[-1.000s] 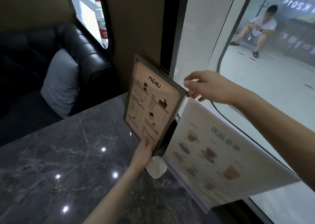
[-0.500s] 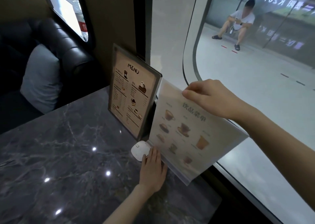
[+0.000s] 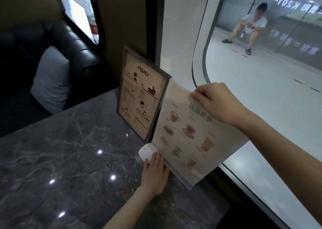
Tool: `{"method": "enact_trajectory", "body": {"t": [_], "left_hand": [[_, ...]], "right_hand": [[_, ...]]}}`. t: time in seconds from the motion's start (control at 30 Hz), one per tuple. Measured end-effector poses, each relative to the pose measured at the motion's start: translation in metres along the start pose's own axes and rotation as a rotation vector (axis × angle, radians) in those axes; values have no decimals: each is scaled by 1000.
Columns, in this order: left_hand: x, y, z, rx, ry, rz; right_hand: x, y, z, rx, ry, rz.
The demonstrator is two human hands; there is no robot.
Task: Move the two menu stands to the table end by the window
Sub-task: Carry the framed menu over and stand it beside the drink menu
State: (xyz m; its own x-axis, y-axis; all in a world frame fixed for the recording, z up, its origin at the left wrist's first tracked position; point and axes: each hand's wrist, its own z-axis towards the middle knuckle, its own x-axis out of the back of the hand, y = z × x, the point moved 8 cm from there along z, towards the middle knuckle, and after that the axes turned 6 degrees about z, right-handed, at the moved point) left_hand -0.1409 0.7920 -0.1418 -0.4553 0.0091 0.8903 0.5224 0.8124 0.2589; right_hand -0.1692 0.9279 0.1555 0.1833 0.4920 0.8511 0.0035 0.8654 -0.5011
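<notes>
Both stands sit at the tabletop's (image 3: 73, 159) far right end by the window (image 3: 261, 106). The dark stand (image 3: 142, 91) holds a "MENU" sheet; the clear stand (image 3: 190, 133) holds a drinks sheet. The right hand (image 3: 217, 101) pinches the clear stand's top; the left hand (image 3: 155, 173) lies flat at its base.

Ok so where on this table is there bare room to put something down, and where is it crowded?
The dark marble table is bare across its whole near and left side, from the sofa-side edge up to the framed menu stand. The window end is crowded: that stand, the clear drinks menu stand, a small white device at their feet, and the left hand and right hand on the clear stand.
</notes>
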Motion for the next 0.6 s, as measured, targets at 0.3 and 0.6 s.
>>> {"method": "enact_trajectory", "body": {"t": [0.3, 0.6], "left_hand": [[5, -13, 5, -11, -43, -42], [3, -14, 8, -21, -49, -48]], "right_hand": [[-7, 0, 11, -23, 52, 7], [-8, 1, 15, -41, 18, 42]]}}
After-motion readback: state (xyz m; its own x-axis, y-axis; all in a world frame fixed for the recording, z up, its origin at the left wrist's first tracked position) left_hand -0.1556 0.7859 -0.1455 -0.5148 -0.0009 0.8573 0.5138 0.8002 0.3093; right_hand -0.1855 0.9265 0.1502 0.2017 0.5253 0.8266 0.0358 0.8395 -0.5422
